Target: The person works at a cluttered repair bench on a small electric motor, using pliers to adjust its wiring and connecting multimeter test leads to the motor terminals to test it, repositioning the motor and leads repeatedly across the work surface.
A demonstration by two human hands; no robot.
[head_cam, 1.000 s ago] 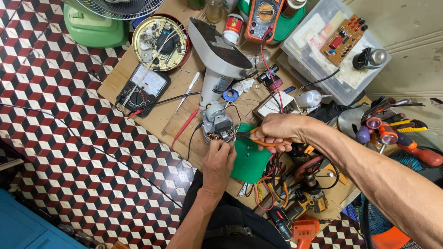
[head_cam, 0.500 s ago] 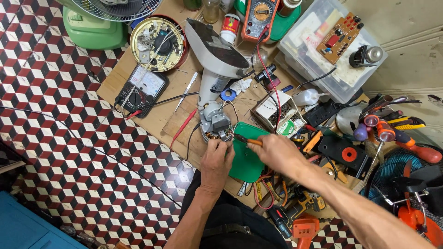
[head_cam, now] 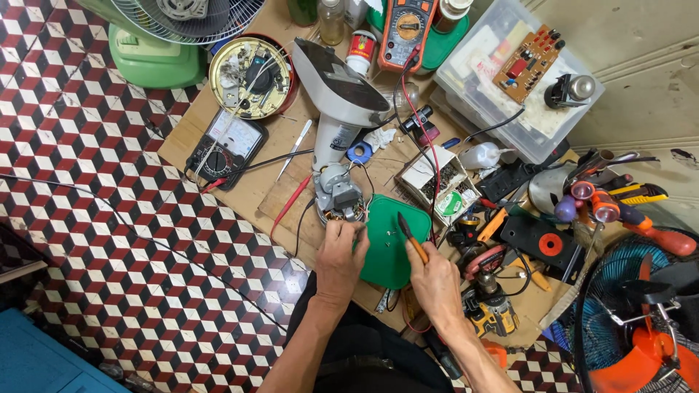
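Holding soldering iron [head_cam: 409, 238] | right hand [head_cam: 435, 280] | tip up-left toward fan motor [head_cam: 337, 198]

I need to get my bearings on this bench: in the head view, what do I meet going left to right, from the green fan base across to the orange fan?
Green fan base → analog meter → left hand at the fan motor → green lid → right hand holding an orange-handled tool → black block with red disc → orange fan.

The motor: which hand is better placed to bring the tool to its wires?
Probably the right hand: it already holds the tool, tip up beside the motor. The left hand rests on the motor's wires, steadying them.
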